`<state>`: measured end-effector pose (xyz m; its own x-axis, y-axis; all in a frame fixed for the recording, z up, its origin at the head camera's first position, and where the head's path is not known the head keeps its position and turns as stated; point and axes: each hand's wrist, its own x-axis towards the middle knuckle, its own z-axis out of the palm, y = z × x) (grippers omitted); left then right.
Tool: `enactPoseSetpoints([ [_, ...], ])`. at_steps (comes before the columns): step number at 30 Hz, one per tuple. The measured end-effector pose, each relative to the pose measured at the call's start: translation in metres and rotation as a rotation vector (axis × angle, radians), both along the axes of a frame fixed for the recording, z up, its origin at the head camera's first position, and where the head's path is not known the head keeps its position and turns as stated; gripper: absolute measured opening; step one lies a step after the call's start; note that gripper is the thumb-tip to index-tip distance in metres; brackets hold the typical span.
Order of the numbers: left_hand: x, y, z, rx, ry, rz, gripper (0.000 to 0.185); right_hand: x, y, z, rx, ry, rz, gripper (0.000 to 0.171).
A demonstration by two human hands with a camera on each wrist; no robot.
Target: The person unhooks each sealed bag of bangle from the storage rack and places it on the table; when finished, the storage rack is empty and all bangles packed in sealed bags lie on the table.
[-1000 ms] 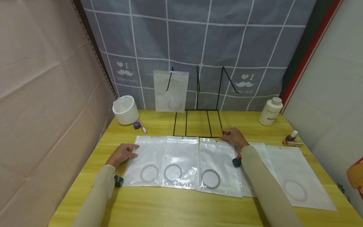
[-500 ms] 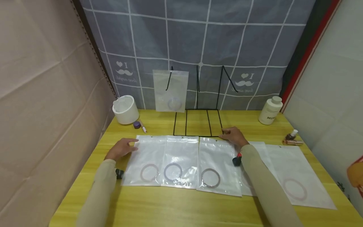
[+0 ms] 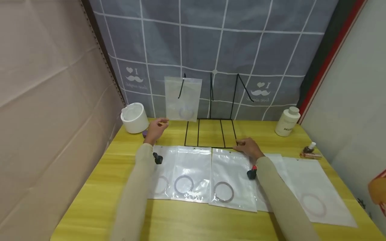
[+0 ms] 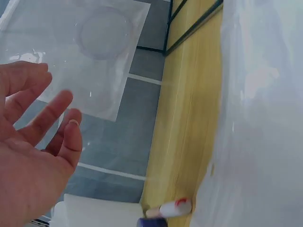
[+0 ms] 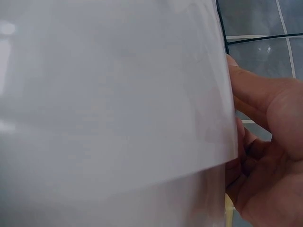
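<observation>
My left hand (image 3: 156,129) is raised near the lower left corner of a clear zip bag (image 3: 183,97) that hangs from an arm of the black wire rack (image 3: 210,133). Its fingers are loosely bent with nothing between them, apart from the bag in the left wrist view. The hanging bag has a pale ring in it. At the rack's front right corner, my right hand (image 3: 249,148) pinches the base wire; its fingertips are partly hidden behind a bag in the right wrist view. Zip bags with rings, such as the middle bag (image 3: 193,174) and the dark-ring bag (image 3: 232,177), lie in front.
A white round container (image 3: 134,120) stands at the back left, with a small purple-lidded jar (image 3: 145,133) beside it. At the right are a white bottle (image 3: 287,122), a small dropper bottle (image 3: 309,147) and a further ring bag (image 3: 319,190).
My left hand has left the leftmost lying bag and moved up and right toward the hanging bag. My right hand has stayed at the rack's corner.
</observation>
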<state>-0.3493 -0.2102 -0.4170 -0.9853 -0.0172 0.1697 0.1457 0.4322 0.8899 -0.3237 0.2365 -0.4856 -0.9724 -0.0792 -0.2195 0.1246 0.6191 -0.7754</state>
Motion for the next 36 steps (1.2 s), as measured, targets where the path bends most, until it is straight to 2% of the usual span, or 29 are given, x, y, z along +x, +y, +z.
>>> enactPoseSetpoints([
  [4,-0.022,0.006,-0.003,0.161,0.036,0.076,0.040,0.003,-0.008,-0.007,-0.039,0.002,0.016,0.068],
  [6,-0.030,0.004,-0.002,0.226,0.050,0.086,0.044,0.005,-0.013,-0.010,-0.022,0.015,0.023,0.066],
  [10,-0.036,0.002,0.007,0.318,0.056,0.039,0.049,0.007,-0.018,-0.014,-0.001,0.030,0.014,0.063],
  [15,-0.040,0.004,0.030,0.391,0.101,-0.037,0.050,0.009,-0.017,-0.012,0.014,0.030,0.007,0.063],
  [20,-0.043,0.014,0.043,0.299,0.135,-0.037,0.043,0.008,-0.012,-0.008,-0.009,0.007,-0.022,0.064],
  [25,-0.041,0.026,0.049,0.212,0.135,-0.084,0.044,0.008,-0.008,-0.006,-0.005,0.013,-0.032,0.065],
  [27,-0.040,0.030,0.050,0.208,0.147,-0.107,0.047,0.008,-0.007,-0.006,-0.011,0.012,-0.039,0.064],
  [36,-0.041,0.037,0.051,0.200,0.226,-0.090,0.044,0.008,-0.001,-0.004,-0.057,0.010,-0.046,0.064],
])
